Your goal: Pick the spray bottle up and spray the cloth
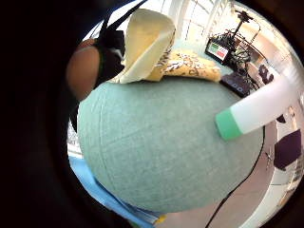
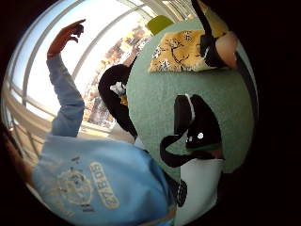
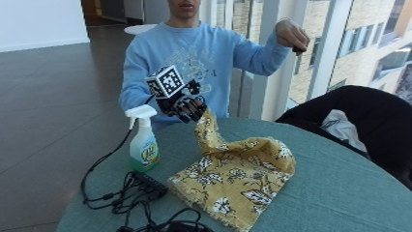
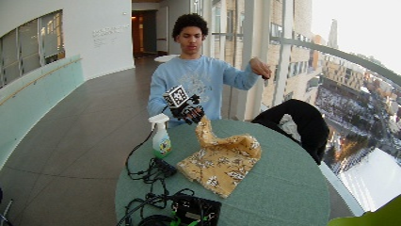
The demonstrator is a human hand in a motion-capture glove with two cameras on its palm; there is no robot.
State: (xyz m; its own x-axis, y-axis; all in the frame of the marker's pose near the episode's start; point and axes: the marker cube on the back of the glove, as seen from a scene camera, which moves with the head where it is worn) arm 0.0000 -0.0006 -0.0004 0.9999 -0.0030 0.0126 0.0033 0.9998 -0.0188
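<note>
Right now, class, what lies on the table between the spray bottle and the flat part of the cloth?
Outside view: bare green tablecloth, between white-topped spray bottle and yellow floral cloth.

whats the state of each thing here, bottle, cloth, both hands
spray bottle: upright on the table, not held, beside the cloth
cloth: one corner lifted off the table, the rest lying rumpled on it
right hand: gloved, raised over the table, pinching the cloth's lifted corner
left hand: bare, raised in the air, holding a small dark thing
cables: lying in a tangle on the table by the bottle
</note>
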